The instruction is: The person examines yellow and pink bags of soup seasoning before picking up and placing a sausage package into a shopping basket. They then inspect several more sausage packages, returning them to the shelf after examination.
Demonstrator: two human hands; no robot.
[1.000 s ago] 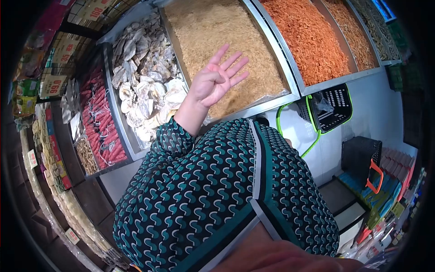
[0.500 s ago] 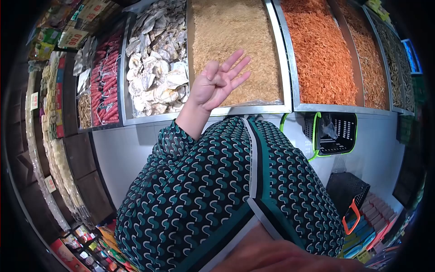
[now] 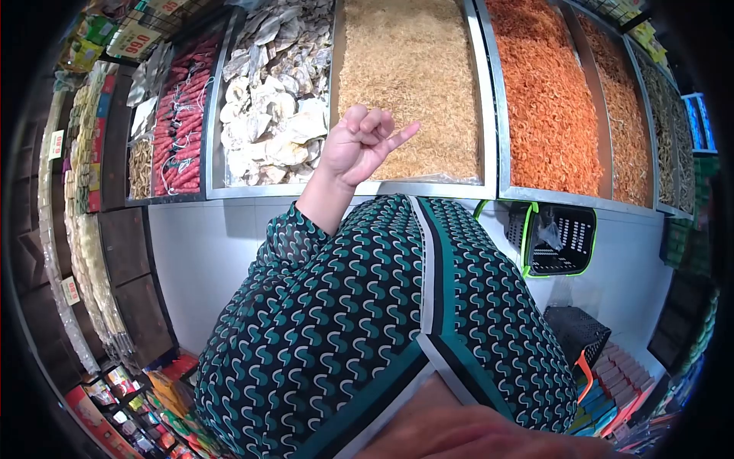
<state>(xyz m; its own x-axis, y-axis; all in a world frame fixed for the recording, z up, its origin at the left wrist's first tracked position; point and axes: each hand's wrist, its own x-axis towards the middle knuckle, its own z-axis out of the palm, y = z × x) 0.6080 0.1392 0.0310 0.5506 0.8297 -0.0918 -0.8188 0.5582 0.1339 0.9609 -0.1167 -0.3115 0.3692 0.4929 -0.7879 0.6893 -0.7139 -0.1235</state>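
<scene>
**At the bin's front edge, fingers fold**

Over the front edge of the bin [image 3: 436,188] of tan shreds [image 3: 413,69], our left hand [image 3: 359,147] has just curled its fingers in; only the little finger juts out. It holds nothing we can see. Our sleeve [image 3: 367,321] hides what lies below. The skin-toned shape [image 3: 466,436] at the bottom edge may be our right hand; its grip we cannot tell.
</scene>
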